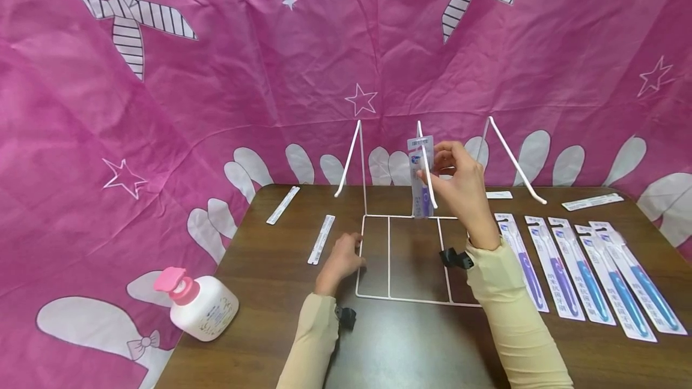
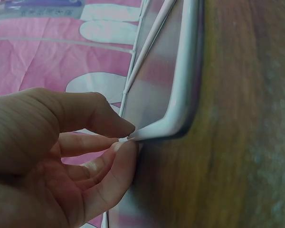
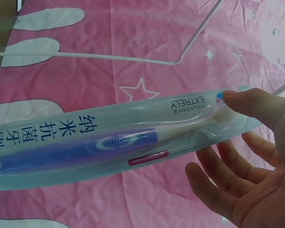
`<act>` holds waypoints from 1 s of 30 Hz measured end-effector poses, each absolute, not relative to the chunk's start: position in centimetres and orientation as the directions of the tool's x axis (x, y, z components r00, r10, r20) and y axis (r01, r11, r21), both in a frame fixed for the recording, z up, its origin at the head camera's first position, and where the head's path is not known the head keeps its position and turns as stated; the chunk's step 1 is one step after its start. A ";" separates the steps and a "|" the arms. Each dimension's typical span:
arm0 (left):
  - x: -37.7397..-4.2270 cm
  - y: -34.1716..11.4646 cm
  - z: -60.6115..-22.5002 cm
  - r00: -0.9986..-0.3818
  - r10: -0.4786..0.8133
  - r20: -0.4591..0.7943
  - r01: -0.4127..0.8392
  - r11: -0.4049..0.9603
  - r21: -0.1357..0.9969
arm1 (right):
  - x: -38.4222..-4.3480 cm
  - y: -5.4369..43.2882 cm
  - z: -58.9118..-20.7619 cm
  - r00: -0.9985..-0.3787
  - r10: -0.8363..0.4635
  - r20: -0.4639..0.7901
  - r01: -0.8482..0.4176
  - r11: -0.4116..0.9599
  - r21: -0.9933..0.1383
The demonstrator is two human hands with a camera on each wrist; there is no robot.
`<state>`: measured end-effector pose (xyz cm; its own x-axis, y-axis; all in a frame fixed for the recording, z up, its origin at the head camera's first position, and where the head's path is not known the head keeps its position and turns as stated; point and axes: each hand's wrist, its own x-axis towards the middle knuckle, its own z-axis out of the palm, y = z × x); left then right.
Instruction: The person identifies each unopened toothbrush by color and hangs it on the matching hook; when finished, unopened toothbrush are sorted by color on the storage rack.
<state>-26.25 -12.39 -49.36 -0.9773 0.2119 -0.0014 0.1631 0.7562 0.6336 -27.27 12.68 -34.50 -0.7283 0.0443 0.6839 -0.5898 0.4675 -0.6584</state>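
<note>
Packaged toothbrush [image 1: 417,188], probably light, stiffish, slick, best taken by its edges, is pinched upright by right hand [image 1: 459,182] at wire rack's [image 1: 418,301] middle hook [image 1: 430,188], rack's left side being pinched by left hand [image 1: 342,260].

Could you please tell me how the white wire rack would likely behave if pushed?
The rack would probably slide rather than roll, since its flat wire base lies on the table. It looks light, being mostly open wire. Pushed high on its tall uprights, it might tip.
</note>
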 end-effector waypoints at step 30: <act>-26.2 -12.5 -49.4 -0.978 0.211 -0.001 0.164 0.763 0.625 | -31.2 12.7 -34.0 -0.791 0.075 0.607 -0.491 0.515 -0.703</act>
